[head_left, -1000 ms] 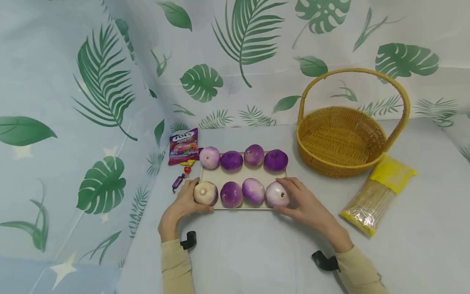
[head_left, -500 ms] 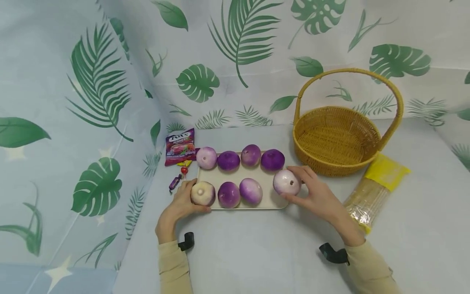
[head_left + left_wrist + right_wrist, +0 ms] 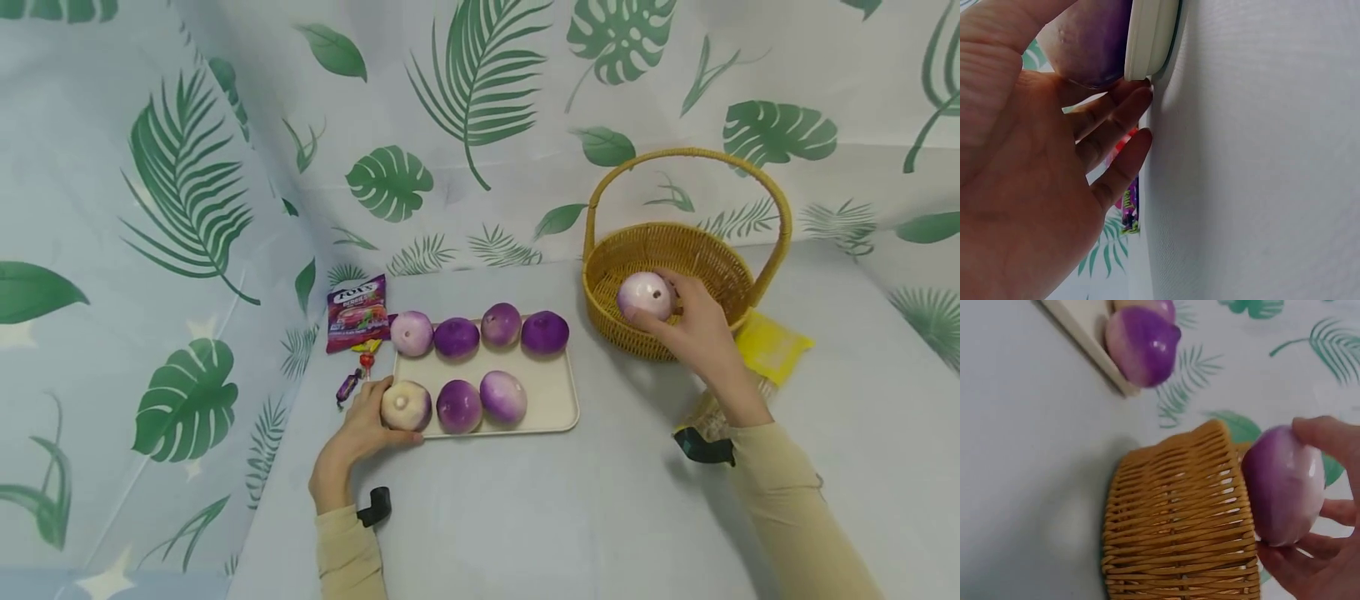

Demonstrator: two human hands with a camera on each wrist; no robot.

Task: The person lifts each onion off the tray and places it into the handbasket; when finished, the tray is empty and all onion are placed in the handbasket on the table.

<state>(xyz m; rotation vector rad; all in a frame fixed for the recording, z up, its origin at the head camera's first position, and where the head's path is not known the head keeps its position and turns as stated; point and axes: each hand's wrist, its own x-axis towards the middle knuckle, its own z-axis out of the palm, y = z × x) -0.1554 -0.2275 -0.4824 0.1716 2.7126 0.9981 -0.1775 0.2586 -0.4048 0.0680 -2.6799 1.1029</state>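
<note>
In the head view, my right hand (image 3: 701,329) grips a pale purple-and-white onion (image 3: 647,296) over the near left part of the wicker basket (image 3: 633,337). The right wrist view shows this onion (image 3: 1285,487) between thumb and fingers, just above the basket rim (image 3: 1235,481). My left hand (image 3: 363,425) holds the left end of the cream tray (image 3: 555,392), with its thumb along the front edge. A cream-coloured onion (image 3: 406,406) lies against that hand. In the left wrist view the fingertips (image 3: 1141,134) are near the tray's rim (image 3: 1150,44), some touching it. Several other purple onions (image 3: 459,406) lie in two rows on the tray.
A purple candy bag (image 3: 356,315), a wrapped candy (image 3: 348,387) and a red lollipop (image 3: 367,360) lie left of the tray. A yellow-and-clear noodle packet (image 3: 772,346) lies beside the basket, partly under my right forearm. The basket's tall handle (image 3: 690,152) arches over it.
My right hand has lifted the onion from the tray's front right corner and carried it right and away to the basket. My left hand keeps its place at the tray.
</note>
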